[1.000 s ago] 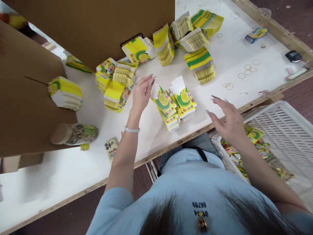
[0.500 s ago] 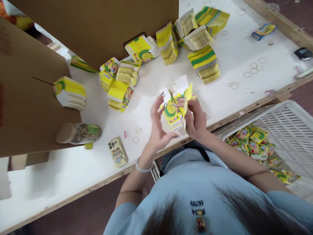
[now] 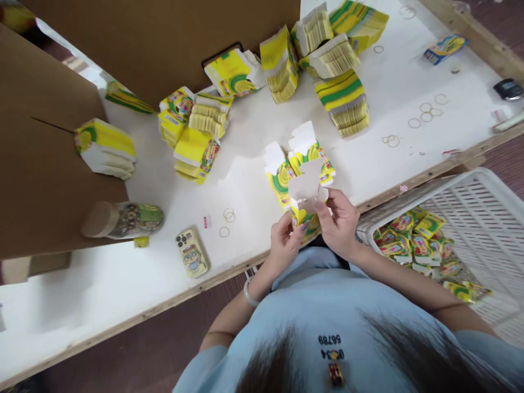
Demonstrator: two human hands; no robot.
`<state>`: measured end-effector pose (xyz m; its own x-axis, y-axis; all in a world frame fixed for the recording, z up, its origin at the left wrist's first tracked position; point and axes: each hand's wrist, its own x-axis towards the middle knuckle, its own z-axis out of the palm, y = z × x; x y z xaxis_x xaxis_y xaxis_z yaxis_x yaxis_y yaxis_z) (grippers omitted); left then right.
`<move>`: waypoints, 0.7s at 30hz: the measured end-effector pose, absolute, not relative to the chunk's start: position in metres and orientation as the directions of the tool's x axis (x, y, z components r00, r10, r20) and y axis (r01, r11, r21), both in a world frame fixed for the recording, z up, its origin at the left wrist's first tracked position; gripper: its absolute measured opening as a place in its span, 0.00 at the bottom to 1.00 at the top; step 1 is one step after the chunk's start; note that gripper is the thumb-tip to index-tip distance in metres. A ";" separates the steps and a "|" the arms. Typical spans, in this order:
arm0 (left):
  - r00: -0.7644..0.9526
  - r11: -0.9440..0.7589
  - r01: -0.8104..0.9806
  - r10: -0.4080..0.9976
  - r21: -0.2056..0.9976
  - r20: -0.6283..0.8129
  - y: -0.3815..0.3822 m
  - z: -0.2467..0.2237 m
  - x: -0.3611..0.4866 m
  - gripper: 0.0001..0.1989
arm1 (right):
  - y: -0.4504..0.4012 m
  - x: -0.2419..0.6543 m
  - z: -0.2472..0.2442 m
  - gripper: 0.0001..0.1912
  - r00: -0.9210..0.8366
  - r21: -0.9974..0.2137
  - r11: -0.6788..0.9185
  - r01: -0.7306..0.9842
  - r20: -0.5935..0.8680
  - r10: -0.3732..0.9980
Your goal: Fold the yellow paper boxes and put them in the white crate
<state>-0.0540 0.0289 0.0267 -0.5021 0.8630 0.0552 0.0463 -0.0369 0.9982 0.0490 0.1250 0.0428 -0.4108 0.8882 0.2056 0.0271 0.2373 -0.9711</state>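
Observation:
Between my hands, near the table's front edge, is a small yellow and green carton [image 3: 301, 217] with its white top flaps standing up. My left hand [image 3: 285, 238] grips its left side, thumb on the front. My right hand [image 3: 338, 222] pinches the carton's right side by the upper edge. Just behind it on the table lie flat cartons [image 3: 279, 180] of the same print, their white flaps pointing away from me. The carton's lower part is partly hidden by my fingers.
Bundled carton stacks [image 3: 341, 101] stand along a large cardboard box [image 3: 164, 43]. To the left are a phone [image 3: 192, 254] and a jar [image 3: 131, 219]. Rubber bands [image 3: 426, 113] lie on the right. A white basket [image 3: 483, 218] holding yellow packets stands beside the table at right.
The carton, held edge-on by my right hand before, now faces up with its top open. My left hand has moved from spread and empty to gripping it. Both hands are nearer my body.

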 end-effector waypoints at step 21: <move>-0.457 -0.021 -0.028 0.890 0.999 0.006 -0.013 0.016 -0.035 0.21 | 0.109 0.104 0.016 0.14 -0.640 -0.985 0.157 0.069 0.077 0.764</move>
